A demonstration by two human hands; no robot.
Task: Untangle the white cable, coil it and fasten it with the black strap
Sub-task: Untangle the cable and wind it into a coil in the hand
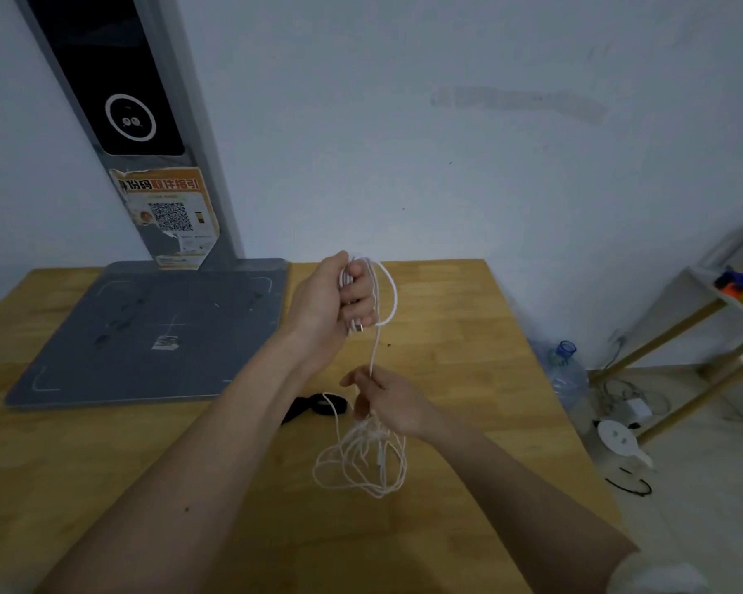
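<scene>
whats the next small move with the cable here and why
Probably draw the right hand down the white cable to free more slack, then wrap another loop onto the left hand. A tangled bunch hangs below the right hand, and the black strap lies unused on the wooden table.

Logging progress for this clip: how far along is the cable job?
Early to midway. Done: a few loops look gathered in the left hand. In hand: the right hand pinches the white cable running down from them. Left: a loose tangle still hangs under the right hand, and the black strap lies unused on the table.
</scene>
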